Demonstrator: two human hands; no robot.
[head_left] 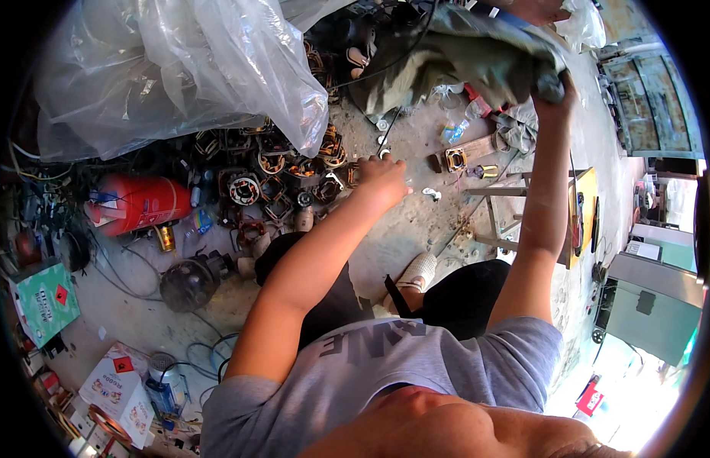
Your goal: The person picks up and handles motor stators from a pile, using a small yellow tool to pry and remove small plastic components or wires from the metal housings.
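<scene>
At the upper right my right hand [557, 98] is closed on the bunched edge of a grey-green cloth [446, 65], which hangs in folds toward the middle. Part of the cloth is in shadow. My left hand [384, 182] is held out over the floor in the middle, its fingers curled; whatever they hold, if anything, is hidden. A thin dark cord [393, 126] runs down from the cloth toward this hand, but contact cannot be made out. Left of the hand stand several motor stators with copper windings [244, 188].
A clear plastic sheet [179, 76] covers the upper left. Beneath it lies a red fire extinguisher [145, 204]. A dark motor [191, 282] and cables lie on the floor near my left knee. A wooden stool [587, 217] with tools on top stands by my right arm.
</scene>
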